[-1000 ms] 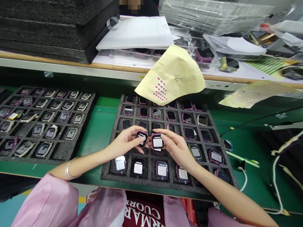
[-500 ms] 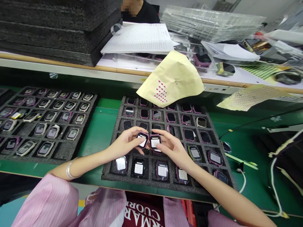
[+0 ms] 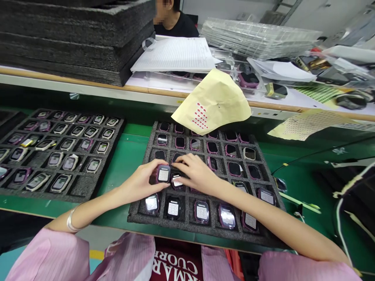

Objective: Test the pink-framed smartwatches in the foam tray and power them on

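My left hand (image 3: 145, 179) grips a purple-rimmed smartwatch case (image 3: 163, 174) by its edges, its lit screen facing up with a white grid on it. Close beside it, the fingers of my right hand (image 3: 197, 171) close around a second, dark-framed smartwatch case (image 3: 177, 180), also lit and partly covered by those fingers. Both hands are over a black foam tray (image 3: 187, 223) with watch cases in its compartments. Along its near row, several screens glow white, such as on the black watch case (image 3: 173, 208). Most watches farther back have dark screens.
Another foam tray (image 3: 96, 183) of watches lies to the left. A yellow paper (image 3: 216, 103) hangs from the shelf edge over the tray's back. Stacked black foam (image 3: 73, 43), papers (image 3: 175, 52) and clear plastic trays (image 3: 258, 37) fill the shelf. A white cable (image 3: 340, 218) runs at right.
Both hands have shifted left with the watch cases. The left watch now lies flatter to view, and my right fingers reach farther across theirs. The camera view has moved slightly.
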`<move>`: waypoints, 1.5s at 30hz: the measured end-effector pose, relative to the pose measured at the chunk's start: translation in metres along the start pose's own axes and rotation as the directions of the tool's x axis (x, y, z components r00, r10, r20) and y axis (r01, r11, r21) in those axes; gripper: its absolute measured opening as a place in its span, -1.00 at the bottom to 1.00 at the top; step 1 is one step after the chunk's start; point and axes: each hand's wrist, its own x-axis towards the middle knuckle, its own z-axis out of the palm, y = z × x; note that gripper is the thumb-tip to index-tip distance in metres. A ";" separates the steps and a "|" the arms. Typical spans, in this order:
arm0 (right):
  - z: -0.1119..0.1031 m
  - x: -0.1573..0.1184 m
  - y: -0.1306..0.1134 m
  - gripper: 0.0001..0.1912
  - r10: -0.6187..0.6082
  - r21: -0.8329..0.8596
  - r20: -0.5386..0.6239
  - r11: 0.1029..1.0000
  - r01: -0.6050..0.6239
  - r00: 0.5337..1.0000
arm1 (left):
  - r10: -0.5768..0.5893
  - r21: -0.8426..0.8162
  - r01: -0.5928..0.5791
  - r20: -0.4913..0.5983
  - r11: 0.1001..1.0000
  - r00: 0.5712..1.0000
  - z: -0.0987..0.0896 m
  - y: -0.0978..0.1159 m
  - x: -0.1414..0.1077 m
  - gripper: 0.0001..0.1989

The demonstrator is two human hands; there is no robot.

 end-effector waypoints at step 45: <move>-0.024 -0.004 0.021 -0.54 0.355 0.982 0.191 -0.069 -0.178 0.915 | -0.279 -0.917 0.068 -0.049 0.393 0.959 0.010 -0.011 0.079 -0.78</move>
